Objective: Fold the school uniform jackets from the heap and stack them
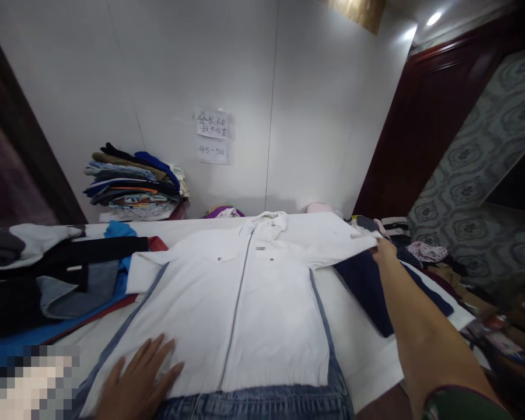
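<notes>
A white zip-up jacket [205, 303] with blue side strips and a denim hem lies spread on the white table, front up, its collar away from me. My left hand [135, 379] rests flat on the jacket's lower left front, fingers spread. Out to the right, my right hand [385, 248] grips the end of the jacket's right-side sleeve, which is stretched sideways. The fingertips of that hand are partly hidden. The other sleeve is bent down beside the body of the jacket at the left.
A pile of folded clothes [135, 181] stands against the wall at the back left. Loose black, grey and blue garments [79, 286] lie at the left. Dark navy clothing [367, 291] sits under my right arm. Handwritten paper signs [216, 137] hang on the wall.
</notes>
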{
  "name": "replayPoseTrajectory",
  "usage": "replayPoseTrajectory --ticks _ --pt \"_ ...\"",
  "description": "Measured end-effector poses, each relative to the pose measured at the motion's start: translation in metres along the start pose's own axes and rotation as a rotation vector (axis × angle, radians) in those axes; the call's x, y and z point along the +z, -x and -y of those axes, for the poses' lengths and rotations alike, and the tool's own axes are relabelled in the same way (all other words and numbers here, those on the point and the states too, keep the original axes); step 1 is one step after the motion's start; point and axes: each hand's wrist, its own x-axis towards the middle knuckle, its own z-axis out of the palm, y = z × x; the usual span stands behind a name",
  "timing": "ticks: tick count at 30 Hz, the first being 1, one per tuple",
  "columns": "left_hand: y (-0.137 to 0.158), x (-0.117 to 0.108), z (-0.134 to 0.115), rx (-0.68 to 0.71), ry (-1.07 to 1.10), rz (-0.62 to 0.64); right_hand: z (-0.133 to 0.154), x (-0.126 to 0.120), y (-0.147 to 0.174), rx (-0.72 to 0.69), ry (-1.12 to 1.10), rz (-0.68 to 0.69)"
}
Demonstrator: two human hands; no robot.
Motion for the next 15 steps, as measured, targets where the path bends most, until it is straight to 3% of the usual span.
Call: replayPoseTrajectory --ticks 3,6,8,11,13,15 --pt "-0.012 -0.026 -0.022 0.001 0.181 -0.056 0.032 0.023 -0.008 0.06 -0.219 0.008" --pt "-0.028 -0.057 -0.065 -0.012 0.534 -0.064 0.078 0.05 0.021 -0.073 -0.379 0.124" --pt "-0.041 -0.072 -0.101 -0.044 0.821 0.082 0.104 0.064 0.066 -0.279 -0.413 0.245" --pt "-0.061 -0.077 -0.147 0.024 1.336 0.32 0.12 0.077 0.154 -0.531 -0.275 0.49" --pt "-0.071 -0.071 -0.166 0.021 1.684 0.478 0.113 0.081 0.208 -0.641 -0.141 0.722" --pt "-0.075 -0.059 -0.172 -0.045 1.943 0.545 0.093 0.08 0.247 -0.685 -0.005 0.913"
